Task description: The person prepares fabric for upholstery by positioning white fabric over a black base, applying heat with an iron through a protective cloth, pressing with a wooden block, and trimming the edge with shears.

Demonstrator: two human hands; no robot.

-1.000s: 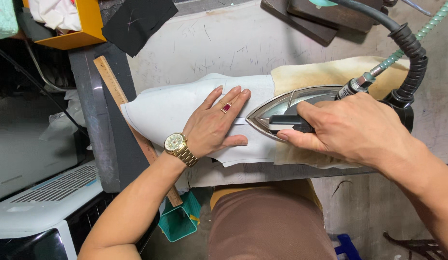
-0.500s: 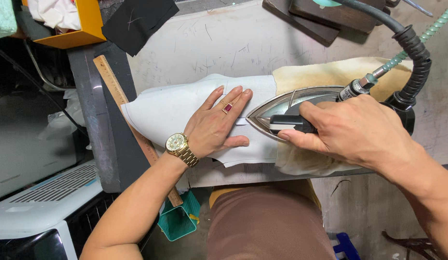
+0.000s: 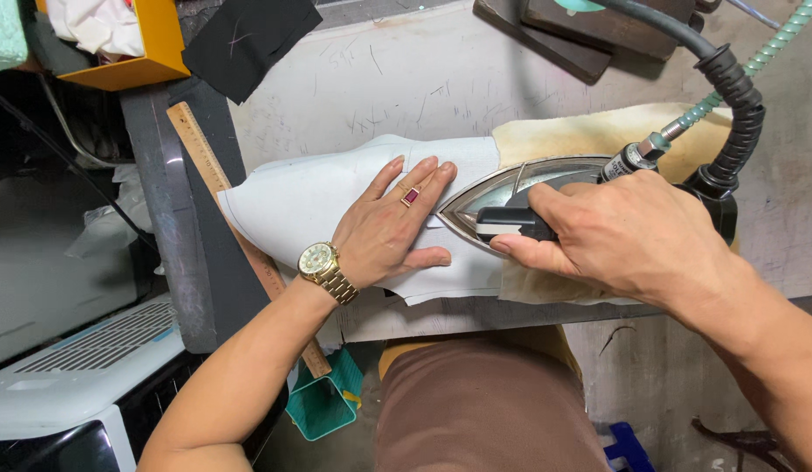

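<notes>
My left hand (image 3: 391,229) lies flat, fingers spread, on a white cut piece of fabric (image 3: 288,201) spread over the worktable (image 3: 406,79). It wears a gold watch and a ring with a red stone. My right hand (image 3: 624,234) grips the black handle of a metal steam iron (image 3: 502,194), whose pointed tip rests on the fabric just right of my left fingertips. A black hose (image 3: 729,87) and a green coiled tube run from the iron's back. Under the iron lies a yellowish pressing cloth (image 3: 598,131).
A wooden ruler (image 3: 215,175) lies along the table's left edge. A black fabric scrap (image 3: 244,39) and a yellow box (image 3: 152,48) sit at the top left, dark wooden blocks (image 3: 572,35) at the top. A green bin (image 3: 327,402) stands below the table.
The iron and my right hand have slid slightly left, nearer my left fingertips. My left hand has stayed flat on the fabric.
</notes>
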